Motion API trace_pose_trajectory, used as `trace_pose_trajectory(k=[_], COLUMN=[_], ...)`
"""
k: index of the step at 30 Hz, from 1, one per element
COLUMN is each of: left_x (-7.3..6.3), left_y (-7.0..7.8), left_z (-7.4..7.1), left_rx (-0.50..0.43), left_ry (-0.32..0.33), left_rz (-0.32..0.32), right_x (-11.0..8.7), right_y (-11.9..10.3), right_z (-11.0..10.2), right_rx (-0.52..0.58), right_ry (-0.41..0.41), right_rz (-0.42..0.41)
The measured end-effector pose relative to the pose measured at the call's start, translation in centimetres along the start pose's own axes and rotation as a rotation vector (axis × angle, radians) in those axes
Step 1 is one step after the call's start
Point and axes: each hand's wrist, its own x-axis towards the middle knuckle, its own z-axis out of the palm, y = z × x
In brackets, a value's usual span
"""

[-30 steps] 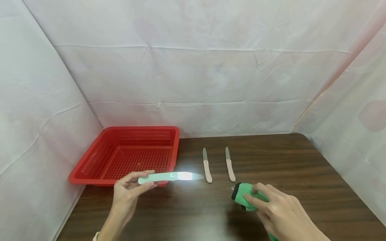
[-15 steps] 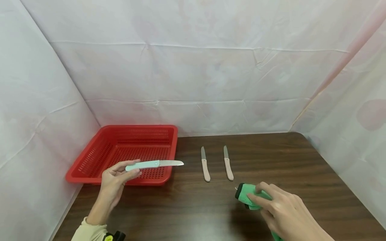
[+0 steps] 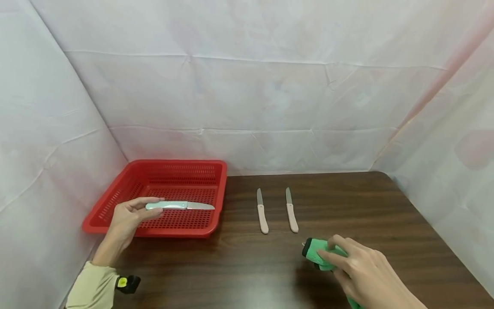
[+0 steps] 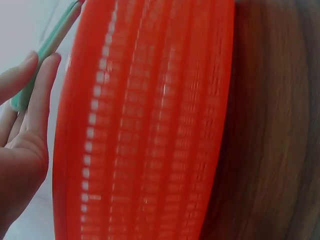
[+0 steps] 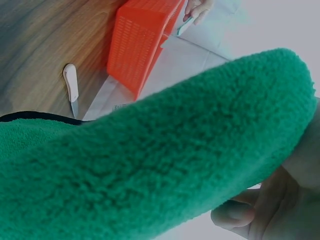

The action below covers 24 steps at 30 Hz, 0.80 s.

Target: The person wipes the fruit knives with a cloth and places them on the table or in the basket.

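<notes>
My left hand [image 3: 129,216] pinches the pale green handle of a knife [image 3: 170,205] between thumb and fingers. The blade points right, and the knife is held over the red basket [image 3: 222,189]. In the left wrist view the knife's green handle [image 4: 45,50] shows above the basket's rim. On the right, my right hand [image 3: 362,266] grips a folded green cloth [image 3: 318,253] with black edging above the table. That cloth [image 5: 165,145] fills much of the right wrist view.
Two knives with pale pink handles, one on the left [image 3: 263,219] and one on the right [image 3: 292,218], lie side by side on the dark wooden table [image 3: 239,266]. White sheets [image 3: 251,94] hang behind and at both sides.
My left hand has moved left with the green-handled knife, from the basket's front right corner to over its inside. The right hand with the cloth has barely shifted.
</notes>
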Motion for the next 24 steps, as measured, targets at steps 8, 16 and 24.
trace_pose_trajectory(k=[8,16,24], left_x=[2.3,4.0,4.4], left_y=[-0.8,-1.6,-1.9], left_z=[-1.9,-2.1,-2.4], left_rx=[0.169,0.179,0.26], left_ry=[-0.062,-0.104,-0.11], left_rz=[-0.094,-0.19,-0.233], right_x=[-0.5,-1.0,-1.6], right_y=[0.3,0.5,0.3], right_z=[0.4,0.6,0.6], right_rx=[0.0,-0.014,-0.019], right_ry=[0.012,-0.002,-0.033], right_rz=[-0.011,-0.008,0.025])
